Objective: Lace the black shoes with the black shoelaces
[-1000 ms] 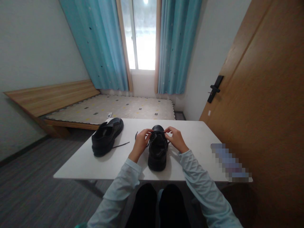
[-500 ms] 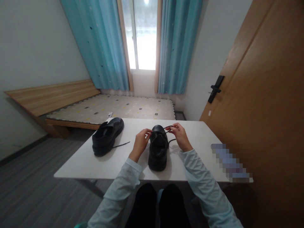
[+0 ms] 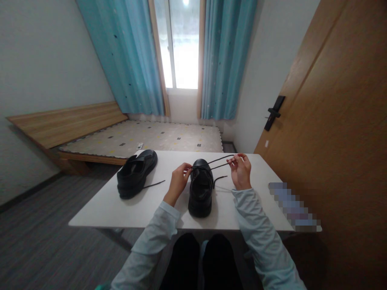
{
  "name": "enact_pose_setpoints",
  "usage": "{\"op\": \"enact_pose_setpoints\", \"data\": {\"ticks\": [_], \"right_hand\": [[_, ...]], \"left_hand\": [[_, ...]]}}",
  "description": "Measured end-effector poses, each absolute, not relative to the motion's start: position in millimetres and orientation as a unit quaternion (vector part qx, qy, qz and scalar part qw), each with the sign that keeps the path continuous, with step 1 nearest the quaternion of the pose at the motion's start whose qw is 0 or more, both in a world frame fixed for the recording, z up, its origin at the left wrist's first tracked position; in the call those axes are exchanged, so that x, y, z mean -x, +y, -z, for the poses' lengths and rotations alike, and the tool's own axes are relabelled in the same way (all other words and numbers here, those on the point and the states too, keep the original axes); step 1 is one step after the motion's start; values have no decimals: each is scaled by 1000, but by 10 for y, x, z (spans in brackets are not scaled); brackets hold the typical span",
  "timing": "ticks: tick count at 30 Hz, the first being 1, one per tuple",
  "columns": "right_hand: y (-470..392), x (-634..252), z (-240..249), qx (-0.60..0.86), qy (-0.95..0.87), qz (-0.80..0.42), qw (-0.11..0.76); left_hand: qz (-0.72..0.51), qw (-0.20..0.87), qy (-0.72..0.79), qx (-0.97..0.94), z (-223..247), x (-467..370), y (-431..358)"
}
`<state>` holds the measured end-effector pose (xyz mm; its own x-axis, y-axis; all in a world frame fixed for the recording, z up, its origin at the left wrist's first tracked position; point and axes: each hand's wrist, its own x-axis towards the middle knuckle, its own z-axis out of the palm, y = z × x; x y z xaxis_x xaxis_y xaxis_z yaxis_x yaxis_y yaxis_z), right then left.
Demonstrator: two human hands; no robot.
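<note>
A black lace-up shoe [image 3: 200,206] stands on the white table [image 3: 169,215] in front of me, its heel towards me. My left hand [image 3: 178,180] is closed at the left side of the shoe near its lacing, thumb and fingers gripping the edge there. To the right, my right hand [image 3: 241,171] pinches a black shoelace [image 3: 222,158], two strands of which stretch from the shoe to the fingers. Another loose lace end [image 3: 220,177] sticks out from the shoe's right side. The second black shoe [image 3: 131,183] rests on the left of the table, with one lace end trailing.
A blurred-out flat item [image 3: 293,207] lies at the table's right edge. Behind the table is a bed [image 3: 163,135] with a small white object [image 3: 140,146] in front of it. A wooden door [image 3: 332,121] stands close on the right.
My right hand has moved to the right, away from the shoe, drawing the lace strands out longer and straighter. My left hand has stayed at the shoe's left side.
</note>
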<state>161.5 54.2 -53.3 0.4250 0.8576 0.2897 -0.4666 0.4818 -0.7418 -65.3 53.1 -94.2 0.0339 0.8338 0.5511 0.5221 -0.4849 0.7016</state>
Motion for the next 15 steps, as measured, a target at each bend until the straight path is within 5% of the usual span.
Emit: {"op": "enact_pose_setpoints", "data": {"ticks": [10, 15], "right_hand": [[628, -1724, 608, 317, -313, -318, 837], [673, -1697, 705, 442, -384, -303, 752]], "left_hand": [[-517, 191, 492, -674, 949, 647, 538], [-521, 202, 497, -664, 945, 645, 533]]}}
